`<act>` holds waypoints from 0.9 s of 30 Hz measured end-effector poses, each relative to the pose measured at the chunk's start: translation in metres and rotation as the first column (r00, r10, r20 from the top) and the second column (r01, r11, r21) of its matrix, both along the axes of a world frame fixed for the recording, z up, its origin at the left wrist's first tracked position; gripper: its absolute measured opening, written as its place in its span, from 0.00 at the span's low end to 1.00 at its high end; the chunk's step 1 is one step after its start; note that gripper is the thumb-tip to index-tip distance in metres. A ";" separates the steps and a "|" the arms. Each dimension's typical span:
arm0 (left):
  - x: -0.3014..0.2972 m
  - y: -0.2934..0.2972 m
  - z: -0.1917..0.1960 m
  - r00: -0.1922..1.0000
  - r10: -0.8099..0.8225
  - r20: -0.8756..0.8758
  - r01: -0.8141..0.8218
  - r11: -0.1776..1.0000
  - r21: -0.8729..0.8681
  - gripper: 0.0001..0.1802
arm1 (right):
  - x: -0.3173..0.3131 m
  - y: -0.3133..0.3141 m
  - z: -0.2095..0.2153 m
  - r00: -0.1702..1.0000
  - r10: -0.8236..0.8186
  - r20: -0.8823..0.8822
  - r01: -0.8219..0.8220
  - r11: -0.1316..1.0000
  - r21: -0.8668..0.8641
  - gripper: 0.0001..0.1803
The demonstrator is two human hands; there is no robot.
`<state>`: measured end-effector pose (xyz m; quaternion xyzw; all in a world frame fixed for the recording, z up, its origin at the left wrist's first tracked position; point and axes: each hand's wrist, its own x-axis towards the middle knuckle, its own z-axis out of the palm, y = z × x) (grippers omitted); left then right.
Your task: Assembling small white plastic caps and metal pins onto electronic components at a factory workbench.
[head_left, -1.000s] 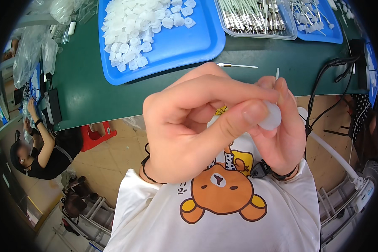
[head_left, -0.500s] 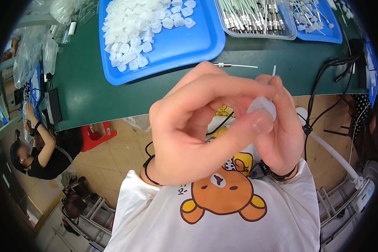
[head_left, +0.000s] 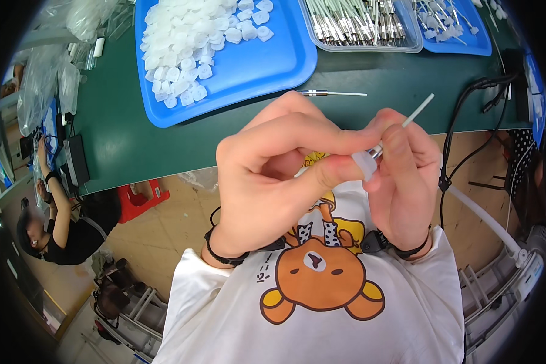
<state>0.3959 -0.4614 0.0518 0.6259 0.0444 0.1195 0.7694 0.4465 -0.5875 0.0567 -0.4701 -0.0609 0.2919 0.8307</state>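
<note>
Above my lap, close to the table's front edge, both hands meet. My left hand (head_left: 273,173) pinches a translucent white plastic cap (head_left: 364,165) between thumb and fingers. My right hand (head_left: 403,182) grips a thin rod with a metal ferrule and a pale stem (head_left: 420,109); the stem points up and to the right. The rod's metal end meets the cap, but fingers hide part of the joint. Another similar rod (head_left: 340,93) lies on the green table just beyond my left hand.
A blue tray (head_left: 285,67) holds a heap of white caps (head_left: 188,36). Beside it stands a clear box (head_left: 370,48) of similar rods, then a smaller blue tray (head_left: 476,45) of capped pieces. Black cables (head_left: 461,121) hang at right. Another person (head_left: 64,218) works at far left.
The cap and rod have turned in my fingers: the stem, upright before, now slants right and more of it shows. The cap now faces edge-on and the metal ferrule is visible.
</note>
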 end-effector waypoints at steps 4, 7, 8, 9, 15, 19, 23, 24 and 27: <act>0.001 0.001 -0.007 1.000 -0.013 0.012 0.013 0.999 -0.046 0.09 | -0.002 0.000 0.003 0.994 -0.044 0.096 0.055 0.992 -0.117 0.11; 0.001 0.006 -0.009 0.998 -0.065 0.013 0.066 0.992 -0.111 0.08 | -0.003 0.001 -0.003 0.994 -0.056 0.098 0.064 0.995 -0.076 0.08; 0.003 0.008 -0.008 0.997 -0.080 0.001 0.080 0.993 -0.088 0.10 | 0.001 0.000 -0.003 0.989 -0.035 0.142 0.052 0.991 -0.122 0.08; 0.004 0.010 -0.007 0.996 -0.094 -0.012 0.093 0.994 -0.065 0.11 | 0.007 -0.002 -0.003 0.983 -0.010 0.185 0.042 0.985 -0.168 0.07; 0.010 0.033 -0.004 0.918 0.359 -0.172 -0.205 0.797 0.568 0.14 | 0.078 -0.024 0.008 0.735 -0.162 0.659 0.435 0.858 -0.274 0.13; 0.014 0.054 -0.009 0.820 0.572 -0.008 -0.264 0.392 0.881 0.12 | 0.091 -0.020 0.023 0.508 -0.094 0.856 0.709 0.611 -0.354 0.16; 0.009 0.064 -0.015 0.800 0.600 0.009 -0.193 0.242 0.951 0.13 | 0.069 -0.018 0.001 0.373 0.240 0.896 0.718 0.536 -0.443 0.15; 0.010 0.064 -0.016 0.804 0.594 0.003 -0.175 0.232 0.957 0.13 | 0.060 -0.016 -0.005 0.386 0.290 0.876 0.627 0.614 -0.480 0.13; 0.013 0.066 -0.019 0.812 0.583 0.000 -0.157 0.218 0.963 0.13 | 0.043 -0.002 -0.024 0.363 0.388 0.847 0.472 0.707 -0.526 0.10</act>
